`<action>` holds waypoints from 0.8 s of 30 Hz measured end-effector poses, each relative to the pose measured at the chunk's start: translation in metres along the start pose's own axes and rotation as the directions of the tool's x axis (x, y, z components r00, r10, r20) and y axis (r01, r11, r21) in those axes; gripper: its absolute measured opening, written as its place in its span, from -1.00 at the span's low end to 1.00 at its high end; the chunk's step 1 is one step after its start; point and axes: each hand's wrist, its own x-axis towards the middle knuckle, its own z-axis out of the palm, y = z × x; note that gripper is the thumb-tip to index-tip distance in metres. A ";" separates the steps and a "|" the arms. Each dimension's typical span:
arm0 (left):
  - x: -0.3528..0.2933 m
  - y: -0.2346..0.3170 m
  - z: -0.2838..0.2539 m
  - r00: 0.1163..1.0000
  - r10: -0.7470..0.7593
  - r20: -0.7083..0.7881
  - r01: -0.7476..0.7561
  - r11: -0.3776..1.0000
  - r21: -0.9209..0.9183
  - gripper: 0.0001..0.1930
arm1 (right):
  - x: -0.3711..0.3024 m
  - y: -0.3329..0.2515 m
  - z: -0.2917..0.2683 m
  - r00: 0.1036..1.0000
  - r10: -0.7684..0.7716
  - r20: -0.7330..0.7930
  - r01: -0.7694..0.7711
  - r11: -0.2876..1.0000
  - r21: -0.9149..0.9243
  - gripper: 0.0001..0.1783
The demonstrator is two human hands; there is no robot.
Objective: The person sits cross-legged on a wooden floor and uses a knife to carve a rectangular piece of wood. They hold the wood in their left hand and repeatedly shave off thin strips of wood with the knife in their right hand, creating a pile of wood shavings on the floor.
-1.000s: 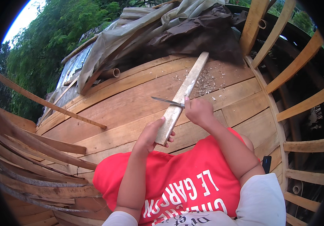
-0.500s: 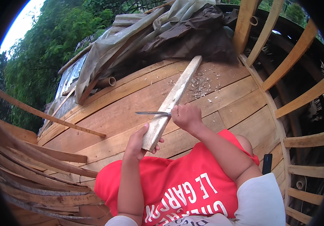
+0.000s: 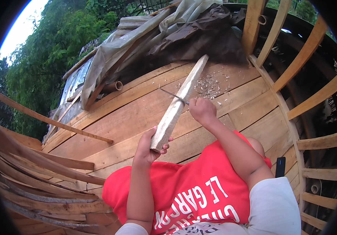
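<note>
A: What is lying at the left?
B: A pile of long brown wooden boards (image 3: 78,205) is lying at the near left, and a slim tan wooden strip (image 3: 60,122) is slanting beyond it.
A: And what is the left hand doing?
B: The bare left hand (image 3: 147,147) is clamping its grip around the near end of a long, pale, rough wooden bar (image 3: 174,112). The bar is slanting away to the right above the brown plank floor (image 3: 137,107), its far end pointing toward a dark brown plastic sheet (image 3: 200,43).
A: What is crossing the bar?
B: A narrow-bladed grey metal knife (image 3: 173,95) is crossing its middle, the tip pointing left. I cannot tell whether the edge is biting in.
A: Who is holding it?
B: The bare right hand (image 3: 203,110), just right of the bar, is clasping the handle in a closed grip.
A: Further right?
B: Small pale wood shavings (image 3: 209,87) are lying scattered beyond that hand, a flat black device (image 3: 280,167) is resting nearer, and tan wooden slats (image 3: 321,143) are lining the right edge.
</note>
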 end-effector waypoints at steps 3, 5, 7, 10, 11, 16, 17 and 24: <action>0.006 0.000 -0.007 1.000 -0.017 0.013 0.018 0.993 -0.115 -0.55 | -0.022 -0.025 0.007 0.997 -0.072 0.032 0.070 0.996 0.053 -0.48; 0.003 -0.001 -0.006 1.000 -0.024 -0.009 0.022 0.987 -0.160 -0.56 | -0.020 -0.018 0.010 0.988 -0.148 0.037 0.146 0.988 0.046 -0.48; 0.004 -0.002 0.000 1.000 -0.023 0.006 0.023 0.980 -0.199 -0.55 | 0.001 -0.002 0.004 0.995 -0.093 -0.026 0.093 0.996 0.012 -0.46; 0.011 -0.003 -0.001 0.997 -0.059 0.040 0.066 0.973 -0.219 -0.53 | 0.004 -0.004 0.011 0.992 0.063 -0.112 -0.055 0.996 0.074 -0.45; 0.012 -0.004 -0.007 0.997 -0.067 0.041 0.074 0.970 -0.232 -0.52 | -0.008 -0.020 0.012 0.999 -0.017 -0.034 0.019 0.998 0.054 -0.45; 0.013 -0.004 -0.008 0.997 -0.069 0.033 0.075 0.969 -0.236 -0.51 | 0.008 0.003 0.007 1.000 -0.015 0.017 0.015 1.000 -0.009 -0.47; 0.012 -0.003 -0.008 0.997 -0.072 0.027 0.076 0.970 -0.231 -0.52 | 0.017 0.005 0.000 0.998 0.055 -0.014 -0.055 0.998 -0.020 -0.48; 0.004 0.004 -0.002 0.999 -0.019 -0.033 0.015 0.993 -0.118 -0.63 | -0.014 -0.015 0.007 0.992 -0.121 0.043 0.122 0.992 -0.021 -0.44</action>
